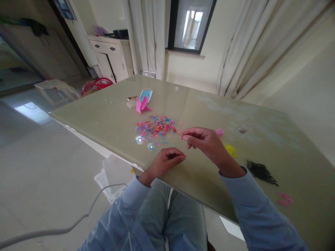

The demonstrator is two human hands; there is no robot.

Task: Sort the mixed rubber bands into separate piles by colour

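The blue right sleeve (258,209) lay nearest, its right hand (205,141) pinching a thin red strand (179,134) just beside a mixed pile of coloured bands (158,126), the strand's long axis slanting up-left toward them. The left hand (167,160) was curled over the table (104,115), its grip impossible to tell. Much seemed left: the mixed pile outspread the separate yellow cluster (230,150) and black bundle (262,172).

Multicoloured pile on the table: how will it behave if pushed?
The multicoloured pile would likely spread rather than slide whole: it's many small, apparently loose pieces. Each probably weighs little, looking so thin. Some may scatter; strays lie around its edge.
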